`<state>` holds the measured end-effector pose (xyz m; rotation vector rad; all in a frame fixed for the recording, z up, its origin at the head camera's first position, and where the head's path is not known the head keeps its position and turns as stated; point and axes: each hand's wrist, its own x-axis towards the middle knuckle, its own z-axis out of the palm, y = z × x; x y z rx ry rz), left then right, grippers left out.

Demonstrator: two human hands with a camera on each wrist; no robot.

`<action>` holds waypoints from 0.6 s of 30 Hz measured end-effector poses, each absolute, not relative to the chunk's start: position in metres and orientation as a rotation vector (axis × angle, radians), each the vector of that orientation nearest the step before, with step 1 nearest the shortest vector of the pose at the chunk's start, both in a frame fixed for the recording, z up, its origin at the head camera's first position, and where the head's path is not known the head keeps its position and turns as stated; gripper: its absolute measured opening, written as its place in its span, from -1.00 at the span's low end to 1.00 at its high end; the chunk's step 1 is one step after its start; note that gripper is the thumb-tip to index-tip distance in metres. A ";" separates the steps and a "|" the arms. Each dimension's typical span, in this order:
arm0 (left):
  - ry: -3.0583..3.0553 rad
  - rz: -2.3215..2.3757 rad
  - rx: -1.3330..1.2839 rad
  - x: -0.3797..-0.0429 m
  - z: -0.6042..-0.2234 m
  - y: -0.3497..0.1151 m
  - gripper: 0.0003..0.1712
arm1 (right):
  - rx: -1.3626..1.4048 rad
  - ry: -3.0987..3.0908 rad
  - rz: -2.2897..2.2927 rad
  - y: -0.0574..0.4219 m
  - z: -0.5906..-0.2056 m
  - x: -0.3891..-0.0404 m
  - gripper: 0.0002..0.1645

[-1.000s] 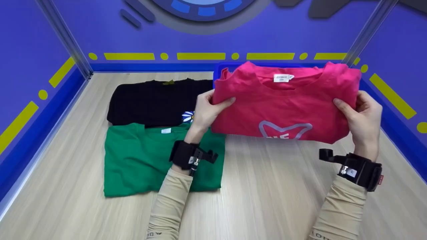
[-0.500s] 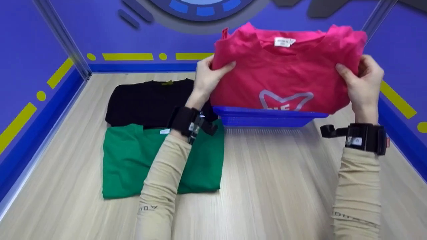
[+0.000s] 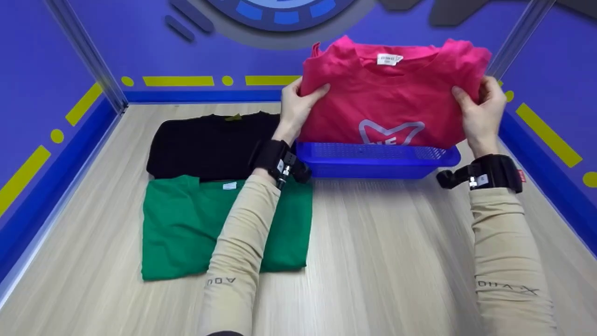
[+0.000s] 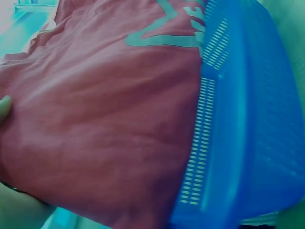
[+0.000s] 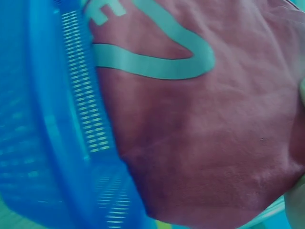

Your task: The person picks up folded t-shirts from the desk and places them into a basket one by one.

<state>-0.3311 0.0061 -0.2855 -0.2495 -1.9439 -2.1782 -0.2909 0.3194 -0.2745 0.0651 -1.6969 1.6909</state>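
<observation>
A folded pink-red T-shirt [image 3: 392,98] with a white neck label and a grey outlined print hangs between both hands. My left hand [image 3: 296,107] pinches its left side, thumb on the front and fingers behind. On the opposite side my right hand [image 3: 482,109] grips it the same way. Below and behind the shirt stands a blue plastic basket [image 3: 373,168] with slotted walls. In the left wrist view the shirt's lower edge lies along the inside of the basket's near wall [image 4: 228,143]. The right wrist view shows that edge beside the slotted wall [image 5: 47,119] too.
A folded green T-shirt [image 3: 177,228] lies on the wooden table [image 3: 373,261] at the left, partly under my left forearm. Behind it lies a folded black T-shirt [image 3: 205,144]. Blue panels [image 3: 186,56] with yellow markings enclose the table at the back and sides.
Both hands have raised the T-shirt up and away over the basket, uncovering the basket's front. In the last half second the shirt's right side and my right hand have shifted left.
</observation>
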 end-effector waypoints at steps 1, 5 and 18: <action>-1.937 -2.177 -0.240 -0.332 -0.288 0.007 -0.62 | 0.070 -1.695 1.689 0.318 -0.277 -0.292 -0.77; -1.921 -2.174 -0.234 -0.334 -0.298 0.011 -0.58 | 0.061 -1.726 1.645 0.314 -0.288 -0.294 -0.77; -1.927 -2.219 -0.183 -0.336 -0.312 0.021 -0.62 | -0.026 -1.734 1.613 0.318 -0.296 -0.291 -0.79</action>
